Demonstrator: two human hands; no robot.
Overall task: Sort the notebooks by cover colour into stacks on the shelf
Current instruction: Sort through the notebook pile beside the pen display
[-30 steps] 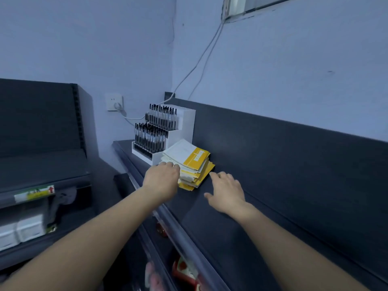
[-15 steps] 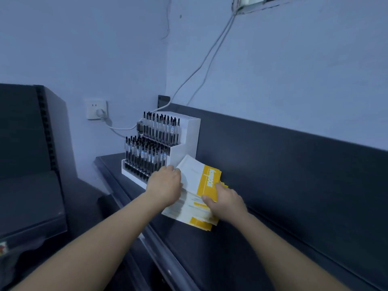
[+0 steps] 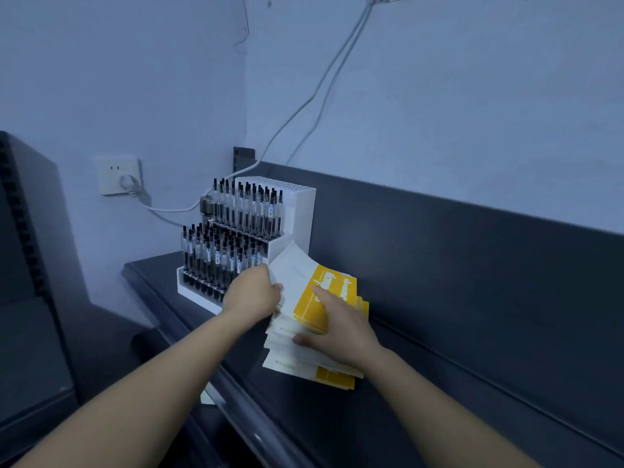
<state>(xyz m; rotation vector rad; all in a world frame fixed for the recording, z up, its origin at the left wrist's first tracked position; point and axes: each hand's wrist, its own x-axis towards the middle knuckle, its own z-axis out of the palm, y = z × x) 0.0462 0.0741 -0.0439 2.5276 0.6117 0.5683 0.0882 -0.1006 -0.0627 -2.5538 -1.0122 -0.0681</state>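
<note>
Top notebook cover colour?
The top notebook is white with a yellow band; head view.

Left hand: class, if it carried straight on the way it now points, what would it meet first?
The top notebook, whose white edge the left hand grips. Beyond that, probably the white side of the pen display, though depth is unclear from this view.

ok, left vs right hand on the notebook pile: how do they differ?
Left hand grips the white end of the notebook pile, beside the pen rack; right hand holds the yellow end. Left hand shows its back, fingers curled round the edge; right hand shows a finger across the top cover and thumb on the fanned edges. Both hold one pile.
</note>
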